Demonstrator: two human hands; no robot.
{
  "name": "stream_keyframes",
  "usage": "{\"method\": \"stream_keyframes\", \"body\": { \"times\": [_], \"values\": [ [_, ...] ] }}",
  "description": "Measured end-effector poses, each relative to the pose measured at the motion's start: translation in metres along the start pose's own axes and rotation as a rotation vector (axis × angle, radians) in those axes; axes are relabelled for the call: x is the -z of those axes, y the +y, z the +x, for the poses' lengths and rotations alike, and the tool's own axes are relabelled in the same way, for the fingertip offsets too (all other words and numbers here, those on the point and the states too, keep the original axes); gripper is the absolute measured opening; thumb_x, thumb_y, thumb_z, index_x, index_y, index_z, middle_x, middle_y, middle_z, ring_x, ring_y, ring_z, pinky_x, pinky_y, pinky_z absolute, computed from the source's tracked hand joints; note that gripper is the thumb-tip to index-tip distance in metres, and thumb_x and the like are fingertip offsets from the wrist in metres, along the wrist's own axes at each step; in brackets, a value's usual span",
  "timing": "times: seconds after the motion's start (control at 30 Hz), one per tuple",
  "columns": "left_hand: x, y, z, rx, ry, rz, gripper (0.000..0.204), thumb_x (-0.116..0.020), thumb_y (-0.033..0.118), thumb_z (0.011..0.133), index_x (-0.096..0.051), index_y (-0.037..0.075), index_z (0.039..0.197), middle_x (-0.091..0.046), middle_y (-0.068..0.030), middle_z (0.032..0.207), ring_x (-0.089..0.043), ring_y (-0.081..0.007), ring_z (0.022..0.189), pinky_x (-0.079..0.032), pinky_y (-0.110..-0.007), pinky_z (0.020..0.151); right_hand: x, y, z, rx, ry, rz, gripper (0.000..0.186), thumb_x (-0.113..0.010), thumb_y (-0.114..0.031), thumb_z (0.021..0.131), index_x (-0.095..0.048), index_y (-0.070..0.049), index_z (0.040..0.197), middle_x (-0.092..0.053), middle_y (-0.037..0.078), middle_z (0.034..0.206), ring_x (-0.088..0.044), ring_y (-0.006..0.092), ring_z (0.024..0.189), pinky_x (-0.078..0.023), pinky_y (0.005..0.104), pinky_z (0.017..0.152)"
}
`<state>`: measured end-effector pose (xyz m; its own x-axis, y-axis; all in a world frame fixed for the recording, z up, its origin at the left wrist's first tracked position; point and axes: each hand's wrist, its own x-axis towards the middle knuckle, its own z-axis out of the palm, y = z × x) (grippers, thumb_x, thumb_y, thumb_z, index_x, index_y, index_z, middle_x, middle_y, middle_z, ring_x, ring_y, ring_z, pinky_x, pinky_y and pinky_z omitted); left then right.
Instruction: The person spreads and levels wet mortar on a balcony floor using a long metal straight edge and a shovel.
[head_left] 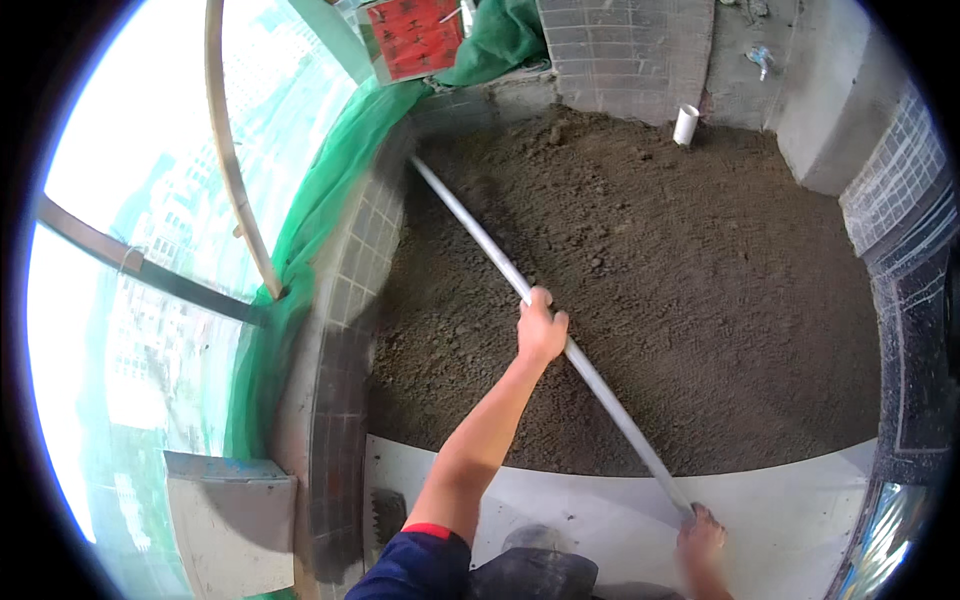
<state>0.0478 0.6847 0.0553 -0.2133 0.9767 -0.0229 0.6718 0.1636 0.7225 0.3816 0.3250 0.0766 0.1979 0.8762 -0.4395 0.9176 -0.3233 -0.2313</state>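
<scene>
A long silver screed bar point(612, 402) crosses the brown, crumbly sand or mortar bed point(760, 300) from far left to near right. My left hand point(541, 330) is closed around the bar near its middle, with the arm stretched forward. My right hand point(702, 540), slightly blurred, grips the near end above the white floor point(800, 500). The bar's far end lies near the low tiled wall. Clumps show in the bed around the bar, while its right side looks smoother.
A white pipe stub point(686, 125) stands up from the bed's far edge. Green netting point(330, 200) hangs along the low tiled wall point(345, 300) at the left. A light-coloured board point(230, 520) is at the lower left. A dark tooth-edged object point(388, 515) lies by my left arm.
</scene>
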Motion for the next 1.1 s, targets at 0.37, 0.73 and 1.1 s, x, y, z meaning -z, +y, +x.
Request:
{"method": "stream_keyframes", "body": {
  "times": [0.37,0.73,1.1],
  "values": [
    [-0.009,0.015,-0.123,0.031,-0.199,-0.050,0.036,-0.061,0.016,0.084,-0.038,0.009,0.110,-0.052,-0.0287,0.101,-0.059,-0.0517,0.076,-0.050,-0.058,0.070,0.024,0.071,-0.059,-0.058,-0.135,-0.026,0.037,-0.050,-0.036,0.099,-0.063,-0.012,0.123,-0.070,0.018,0.104,-0.065,0.0415,0.099,-0.051,0.0495,0.087],
    [-0.069,0.061,0.002,-0.161,-0.145,-0.020,0.028,-0.058,0.018,0.084,-0.043,0.007,0.105,-0.057,-0.0281,0.092,-0.058,-0.0492,0.085,-0.047,-0.055,0.075,-0.034,0.063,-0.022,-0.203,0.072,-0.021,0.022,-0.063,-0.022,0.084,-0.065,-0.005,0.098,-0.068,0.017,0.097,-0.064,0.0410,0.090,-0.050,0.0508,0.077],
    [-0.100,0.081,-0.162,-0.212,-0.275,-0.173,0.028,-0.061,0.013,0.085,-0.043,0.009,0.105,-0.053,-0.0234,0.093,-0.058,-0.0455,0.074,-0.049,-0.052,0.068,-0.025,0.167,-0.136,-0.299,-0.009,0.108,0.037,-0.056,-0.030,0.093,-0.061,-0.017,0.127,-0.068,0.015,0.112,-0.065,0.0381,0.098,-0.052,0.0497,0.083]
  ]
}}
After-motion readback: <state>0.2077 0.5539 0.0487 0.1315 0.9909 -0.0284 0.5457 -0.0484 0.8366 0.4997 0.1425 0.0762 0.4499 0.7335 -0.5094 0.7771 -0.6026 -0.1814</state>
